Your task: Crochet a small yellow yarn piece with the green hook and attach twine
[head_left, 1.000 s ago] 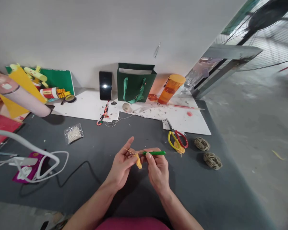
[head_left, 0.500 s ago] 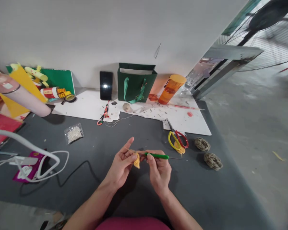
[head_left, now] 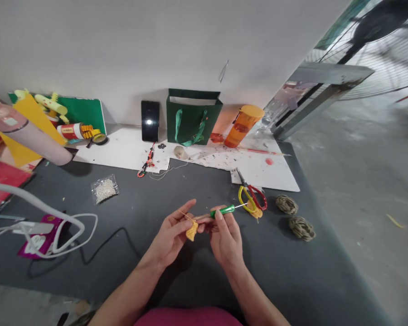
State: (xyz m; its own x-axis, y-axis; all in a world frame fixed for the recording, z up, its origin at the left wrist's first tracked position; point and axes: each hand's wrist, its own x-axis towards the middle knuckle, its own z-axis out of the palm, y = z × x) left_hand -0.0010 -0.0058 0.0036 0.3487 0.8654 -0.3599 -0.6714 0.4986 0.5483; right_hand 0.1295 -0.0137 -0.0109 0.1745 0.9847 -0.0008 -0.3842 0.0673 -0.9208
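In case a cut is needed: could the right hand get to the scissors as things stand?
Probably yes. The scissors lie flat just beyond the right hand, with nothing between them. But its fingers hold the green-handled hook, so it would have to free them first.

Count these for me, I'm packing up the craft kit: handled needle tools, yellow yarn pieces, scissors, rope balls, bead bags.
Green-handled metal needle tool, in right hand: 1
Small yellow yarn piece, in left hand: 1
Yellow-and-red-handled scissors: 1
Brown woven rope balls: 2
Clear plastic bag of white beads: 1
Total: 6
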